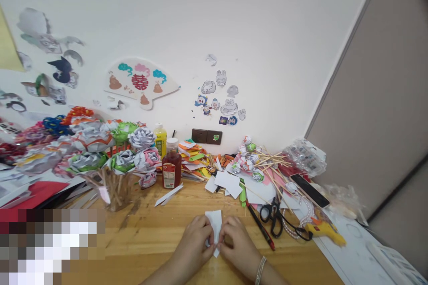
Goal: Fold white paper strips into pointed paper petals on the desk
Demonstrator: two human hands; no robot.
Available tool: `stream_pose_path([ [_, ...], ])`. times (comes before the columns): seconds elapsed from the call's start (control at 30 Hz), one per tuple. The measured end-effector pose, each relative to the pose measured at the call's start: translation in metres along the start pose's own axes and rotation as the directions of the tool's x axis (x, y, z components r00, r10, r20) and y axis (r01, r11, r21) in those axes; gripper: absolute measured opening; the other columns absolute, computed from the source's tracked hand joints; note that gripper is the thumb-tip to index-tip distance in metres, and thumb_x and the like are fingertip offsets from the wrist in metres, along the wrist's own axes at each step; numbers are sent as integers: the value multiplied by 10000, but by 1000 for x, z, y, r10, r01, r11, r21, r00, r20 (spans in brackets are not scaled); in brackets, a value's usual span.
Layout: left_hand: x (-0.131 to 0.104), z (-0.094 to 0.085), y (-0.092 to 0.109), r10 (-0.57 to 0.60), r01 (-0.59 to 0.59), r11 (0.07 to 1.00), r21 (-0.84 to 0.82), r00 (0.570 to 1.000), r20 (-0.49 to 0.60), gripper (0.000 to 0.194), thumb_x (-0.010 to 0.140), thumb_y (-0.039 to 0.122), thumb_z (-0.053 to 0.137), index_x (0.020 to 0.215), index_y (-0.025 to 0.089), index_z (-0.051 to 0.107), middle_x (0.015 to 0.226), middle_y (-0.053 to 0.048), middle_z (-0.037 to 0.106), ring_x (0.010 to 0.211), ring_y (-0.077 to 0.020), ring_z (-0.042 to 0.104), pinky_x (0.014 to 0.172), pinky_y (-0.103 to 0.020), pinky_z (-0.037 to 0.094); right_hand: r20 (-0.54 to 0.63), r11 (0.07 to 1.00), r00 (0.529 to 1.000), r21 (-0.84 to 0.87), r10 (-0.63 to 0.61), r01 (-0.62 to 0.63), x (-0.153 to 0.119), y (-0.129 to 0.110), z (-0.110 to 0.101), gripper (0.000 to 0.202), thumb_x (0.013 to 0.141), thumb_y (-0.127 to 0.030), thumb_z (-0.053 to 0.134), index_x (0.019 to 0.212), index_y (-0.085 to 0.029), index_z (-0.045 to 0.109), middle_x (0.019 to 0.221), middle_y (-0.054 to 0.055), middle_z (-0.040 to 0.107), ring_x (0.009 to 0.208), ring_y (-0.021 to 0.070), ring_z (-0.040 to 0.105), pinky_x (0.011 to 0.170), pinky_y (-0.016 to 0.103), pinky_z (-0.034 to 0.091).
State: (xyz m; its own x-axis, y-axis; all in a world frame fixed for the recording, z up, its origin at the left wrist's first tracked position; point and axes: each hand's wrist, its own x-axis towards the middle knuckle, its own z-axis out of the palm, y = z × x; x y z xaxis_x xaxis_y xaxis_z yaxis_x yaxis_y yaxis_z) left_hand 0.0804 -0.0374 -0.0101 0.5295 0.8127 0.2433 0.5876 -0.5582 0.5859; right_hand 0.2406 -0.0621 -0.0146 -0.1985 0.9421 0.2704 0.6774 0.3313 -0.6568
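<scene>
A small folded white paper (214, 225) stands out between my two hands near the front of the wooden table. My left hand (195, 242) pinches its left edge, fingers curled. On the other edge, my right hand (239, 242) is closed on the same paper near its lower end; a beaded bracelet circles that wrist. The fingertips of both hands come close together at the bottom of the paper. Black scissors (272, 216) and a dark pen with a red end (262, 228) lie to the right of my right hand.
Paper flowers (122, 160) stand in a clear container at the left. A red bottle (171, 164) and a yellow one (159, 139) are behind. A phone (310, 190), a yellow glue gun (326, 231), sticks (272, 160) and white paper pieces (228, 183) lie at the right.
</scene>
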Motion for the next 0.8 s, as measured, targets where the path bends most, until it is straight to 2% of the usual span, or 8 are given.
stream_pose_path([
  [0.13,1,-2,2,-7,7,1000,21,1000,13,107,687,88,579,685,195,588,855,-18,566,876,-184,499,743,-263,353,-27,999,999,-27,-31,30,-2,-1,0,187,642,3,621,699,-172,589,823,18,564,852,178,514,750,261,364],
  [0.23,4,-3,0,8,-8,1000,21,999,38,108,687,91,590,695,198,594,847,-12,572,883,-185,498,747,-261,353,-16,984,987,-77,-160,158,-4,-4,-10,137,711,-42,578,701,-175,612,781,22,578,805,170,523,719,259,362],
  [0.3,5,-3,-2,7,-8,1000,16,999,43,101,687,95,595,690,196,593,848,-11,576,886,-184,497,745,-259,353,71,948,958,-144,-277,285,-6,-7,-20,148,771,-92,534,737,-186,643,738,22,595,756,166,528,681,261,354],
  [0.37,5,-4,-2,1,-2,1000,11,999,48,104,679,88,595,682,192,590,846,-11,578,882,-182,497,739,-255,353,204,883,910,-238,-361,404,-9,-11,-28,166,796,-130,510,788,-198,661,706,24,616,708,168,525,631,266,337],
  [0.47,5,-4,-1,-10,9,1000,14,999,54,126,659,63,583,672,189,586,832,-9,575,872,-178,494,730,-251,352,356,779,850,-365,-389,510,-11,-15,-30,141,782,-156,520,771,-196,655,681,26,642,660,171,517,583,276,306],
  [0.57,5,-4,-1,-18,17,1000,18,999,48,127,651,63,583,665,189,582,833,-11,573,873,-181,491,736,-257,349,424,722,821,-416,-383,552,-13,-15,-24,150,774,-139,509,735,-191,644,668,22,657,630,160,520,568,273,303],
  [0.67,4,-3,-1,-18,17,1000,15,999,44,129,650,63,579,671,190,576,841,-10,573,877,-182,489,744,-264,345,444,699,804,-422,-396,577,-13,-13,-18,177,788,-124,488,725,-180,643,645,20,663,603,149,528,570,267,316],
  [0.8,4,-1,-1,-20,20,1000,24,1000,18,114,689,84,560,700,197,572,851,-9,566,884,-183,484,744,-270,342,412,715,818,-417,-401,561,-13,-11,-19,237,835,-150,461,705,-182,656,637,16,670,585,145,535,567,270,312],
])
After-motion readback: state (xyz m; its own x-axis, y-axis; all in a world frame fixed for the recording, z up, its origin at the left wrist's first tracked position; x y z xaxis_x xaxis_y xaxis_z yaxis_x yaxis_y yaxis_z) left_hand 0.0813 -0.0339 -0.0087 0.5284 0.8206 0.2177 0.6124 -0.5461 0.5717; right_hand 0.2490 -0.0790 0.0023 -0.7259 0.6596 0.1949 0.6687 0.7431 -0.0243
